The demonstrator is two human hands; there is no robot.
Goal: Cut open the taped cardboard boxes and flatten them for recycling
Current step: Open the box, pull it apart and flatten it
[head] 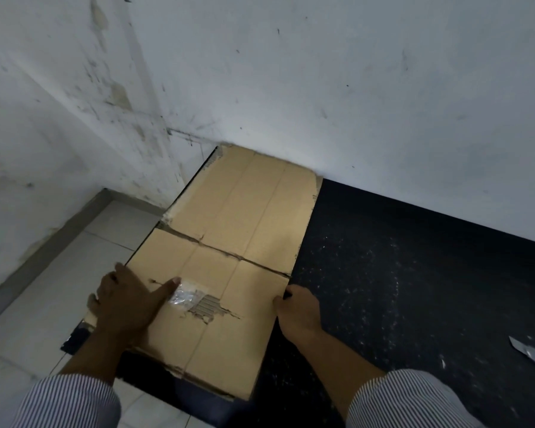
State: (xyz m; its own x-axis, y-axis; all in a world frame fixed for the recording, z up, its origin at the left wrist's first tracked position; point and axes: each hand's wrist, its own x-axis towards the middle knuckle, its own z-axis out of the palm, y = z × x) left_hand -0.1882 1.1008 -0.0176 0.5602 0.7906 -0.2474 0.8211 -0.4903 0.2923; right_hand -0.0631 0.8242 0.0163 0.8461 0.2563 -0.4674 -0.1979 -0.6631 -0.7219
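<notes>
surface: black tabletop (414, 273), white wall (352, 88)
box (244, 217): flattened, left side
left hand (127, 304): flat, pressing box
right hand (300, 313): gripping box edge

The black work surface (430, 257) sits in a room corner, its far edge against the wall (352, 88). A flattened cardboard box (244, 217) lies flat along the surface's left edge, far end touching the wall. A utility-knife blade (530, 353) lies well apart, at the right. White specks (368, 273) are scattered over the bare area.
</notes>
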